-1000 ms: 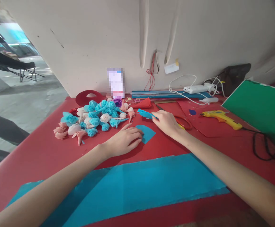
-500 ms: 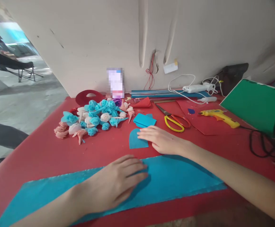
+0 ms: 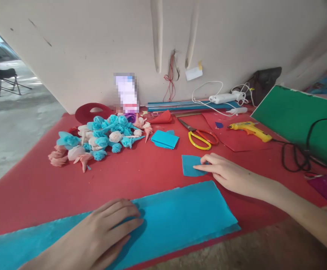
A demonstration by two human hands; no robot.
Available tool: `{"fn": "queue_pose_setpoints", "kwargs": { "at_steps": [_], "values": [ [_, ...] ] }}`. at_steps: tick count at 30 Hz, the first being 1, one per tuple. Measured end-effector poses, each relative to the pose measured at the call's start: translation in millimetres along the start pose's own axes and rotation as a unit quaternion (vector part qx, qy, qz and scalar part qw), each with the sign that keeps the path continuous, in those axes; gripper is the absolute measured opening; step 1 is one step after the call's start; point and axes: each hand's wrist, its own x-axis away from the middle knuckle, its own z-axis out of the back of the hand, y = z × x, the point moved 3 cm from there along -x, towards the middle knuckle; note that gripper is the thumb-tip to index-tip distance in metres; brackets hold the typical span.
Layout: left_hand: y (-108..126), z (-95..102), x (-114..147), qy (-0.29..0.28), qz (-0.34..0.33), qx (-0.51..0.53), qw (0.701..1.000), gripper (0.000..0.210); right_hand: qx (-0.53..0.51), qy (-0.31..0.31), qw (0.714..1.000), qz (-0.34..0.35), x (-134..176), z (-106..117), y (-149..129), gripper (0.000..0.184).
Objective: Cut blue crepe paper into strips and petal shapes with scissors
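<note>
My left hand (image 3: pixel 107 228) rests palm down, fingers loosely stretched, on a long folded strip of blue crepe paper (image 3: pixel 186 210) at the table's front. Beyond the strip, my right hand (image 3: pixel 228 170) has its fingertips closed on a small blue paper piece (image 3: pixel 188 165). That piece lies close to the red tabletop with a straight left edge; fingers cover its right end. A stack of small blue paper pieces (image 3: pixel 165 138) lies farther back. Beside it are scissors (image 3: pixel 199 139) with one yellow and one red handle, blades partly apart.
Blue, white and pink paper roses (image 3: pixel 101 138) are heaped at the left. A phone (image 3: pixel 127 93) leans on the wall. To the right lie a yellow glue gun (image 3: pixel 250 131) with black cord, a green board (image 3: pixel 301 123) and a white power strip (image 3: pixel 222 98).
My right hand has moved right with the small blue paper piece, which now shows a straight edge instead of its rounded one. My left hand has slid left and nearer. The view has shifted.
</note>
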Motion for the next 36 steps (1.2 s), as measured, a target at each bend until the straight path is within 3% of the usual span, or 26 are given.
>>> {"fn": "queue_pose_setpoints", "kwargs": {
  "at_steps": [9, 15, 19, 27, 29, 33, 36],
  "values": [
    [14, -9.3, -21, -0.025, -0.02, -0.004, 0.999, 0.048, -0.039, 0.0, 0.999, 0.004, 8, -2, 4, 0.06],
    [37, -8.9, -50, 0.027, -0.027, -0.003, 0.999, 0.024, -0.046, -0.002, 0.999, 0.019, 6, -7, 1, 0.055],
    [43, -15.1, -58, 0.022, -0.021, 0.0, 1.0, 0.023, -0.056, 0.023, 0.998, 0.033, 10, 0, -2, 0.054],
    [40, -18.7, -57, 0.066, -0.014, 0.011, 0.998, 0.024, -0.089, 0.104, 0.99, 0.014, 41, 13, -7, 0.018],
    [39, -18.3, -58, 0.07, -0.018, 0.019, 0.997, 0.024, -0.087, 0.118, 0.989, -0.017, 53, 9, -9, 0.022],
    [38, -18.0, -61, 0.076, -0.03, 0.022, 0.996, 0.023, -0.093, 0.142, 0.969, -0.18, 78, -6, -18, 0.037],
    [38, -17.8, -62, 0.08, -0.03, 0.023, 0.996, 0.023, -0.114, 0.144, 0.955, -0.234, 89, -19, -30, 0.037]
  ]
}}
